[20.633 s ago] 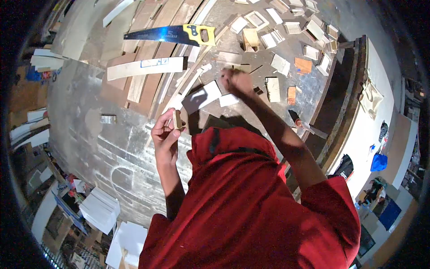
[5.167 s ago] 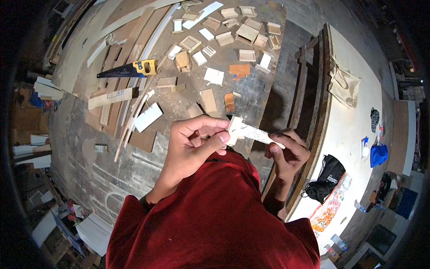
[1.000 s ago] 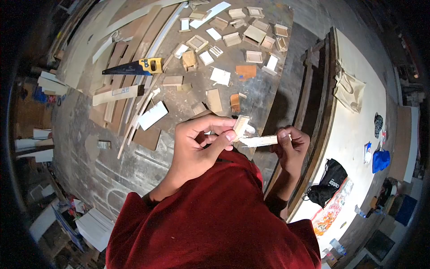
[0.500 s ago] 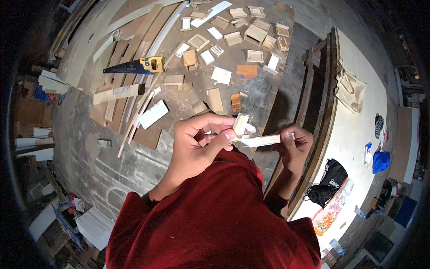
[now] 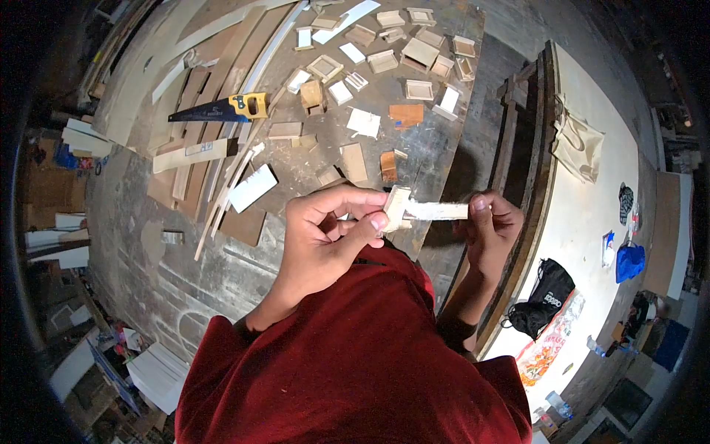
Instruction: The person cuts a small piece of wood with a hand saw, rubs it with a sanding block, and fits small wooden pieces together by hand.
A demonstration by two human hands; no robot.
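Note:
Near the middle of the head view, my left hand pinches a small wooden block between thumb and fingertips. A thin pale wooden strip is gripped at its right end by my right hand, between thumb and bent fingers. Its left end, coated in something whitish, meets or overlaps the block's right side; I cannot tell whether they touch. Both hands are held up in front of the red shirt, above the work surface. My left hand hides part of the block.
Several small wooden frames and boxes lie across the surface ahead. A yellow-handled handsaw rests on long boards at the left. On the right stands a pale-topped table with a cloth bag and a black drawstring bag.
My right hand has shifted slightly right and up. The strip has swung from a slant to nearly level, its whitish end now higher beside the block. My left hand has barely moved.

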